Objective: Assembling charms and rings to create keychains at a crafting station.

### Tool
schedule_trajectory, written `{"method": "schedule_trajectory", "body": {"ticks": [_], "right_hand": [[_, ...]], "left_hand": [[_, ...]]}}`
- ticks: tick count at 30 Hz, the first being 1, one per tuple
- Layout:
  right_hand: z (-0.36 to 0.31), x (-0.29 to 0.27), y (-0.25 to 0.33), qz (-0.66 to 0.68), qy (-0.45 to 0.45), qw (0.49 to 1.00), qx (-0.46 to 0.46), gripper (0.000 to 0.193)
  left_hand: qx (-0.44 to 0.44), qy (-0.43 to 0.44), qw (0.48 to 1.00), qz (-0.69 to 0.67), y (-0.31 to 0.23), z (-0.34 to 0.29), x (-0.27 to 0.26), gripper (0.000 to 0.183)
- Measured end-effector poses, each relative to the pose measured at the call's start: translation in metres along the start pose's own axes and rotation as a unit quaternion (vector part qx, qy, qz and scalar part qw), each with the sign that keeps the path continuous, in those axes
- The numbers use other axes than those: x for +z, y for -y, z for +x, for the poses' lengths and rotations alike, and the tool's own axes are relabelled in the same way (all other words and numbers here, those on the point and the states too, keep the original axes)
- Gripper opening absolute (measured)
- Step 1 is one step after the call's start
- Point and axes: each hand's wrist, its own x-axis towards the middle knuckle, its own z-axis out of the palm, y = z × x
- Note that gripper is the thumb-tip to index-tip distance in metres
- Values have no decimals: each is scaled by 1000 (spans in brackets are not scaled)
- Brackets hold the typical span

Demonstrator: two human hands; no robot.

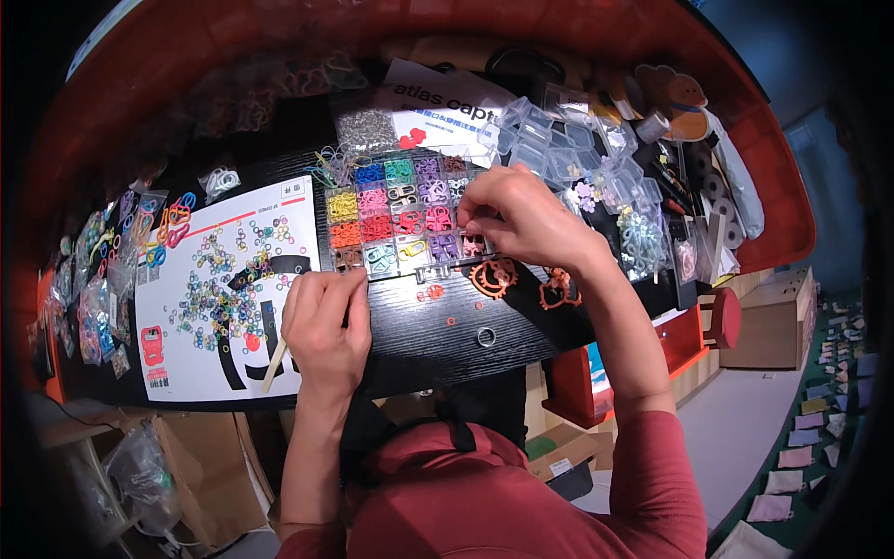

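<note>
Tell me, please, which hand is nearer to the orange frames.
Right. The right hand is over the right end of the box, just beyond the orange frames; the left hand is farther left, by the box's near left corner.

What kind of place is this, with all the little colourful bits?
Probably a craft table, perhaps at home or in a workshop. A divided box holds pieces grouped by colour, and tiny rings lie scattered across white paper.

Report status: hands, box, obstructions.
Left hand at near-left corner of box. Right hand over right end. Colored pieces inside. Orange cutouts in front.
</note>
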Motion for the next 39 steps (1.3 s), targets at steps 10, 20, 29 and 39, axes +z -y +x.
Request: {"method": "schedule_trajectory", "body": {"ticks": [10, 20, 29, 39], "right_hand": [[-32, 2, 16, 108, -129, 985, 24, 10], [-102, 21, 39, 23, -251, 962, 107, 12], [-106, 62, 51, -107, -230, 966, 55, 14], [-106, 56, 53, -132, -278, 946, 103, 10]], "left_hand": [[23, 6, 1000, 12, 4, 0, 0, 18], [27, -7, 999, 42, 5, -1, 1, 19], [78, -16, 997, 2, -3, -4, -1, 18], [80, 132, 988, 3, -39, -15, 6, 34]]}}
